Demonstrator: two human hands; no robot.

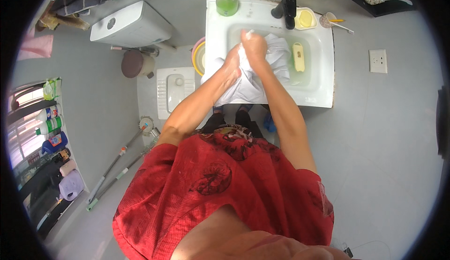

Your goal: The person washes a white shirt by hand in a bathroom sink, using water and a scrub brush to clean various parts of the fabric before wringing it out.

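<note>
Both of my hands grip a wet white cloth (pixel 246 87) over the left part of a white washbasin (pixel 323 84). My left hand (pixel 232 63) holds a bunched part of it, close against my right hand (pixel 255 45), which is closed on the cloth a little farther back. Suds show on the fingers. Part of the cloth lies in the basin's shallow water, and part drapes over the front left rim. To the right of the cloth, a pale yellow scrubbing brush (pixel 298 57) sits in the water.
Behind the basin bowl stand a green pump bottle (pixel 227 3), a black faucet (pixel 288 10), a soap dish (pixel 306 18) with yellow soap and a cup (pixel 327 20) with a toothbrush. Nested basins (pixel 199 56) and a squat toilet (pixel 175 91) are at the left. Mop handles (pixel 116 168) lean farther left.
</note>
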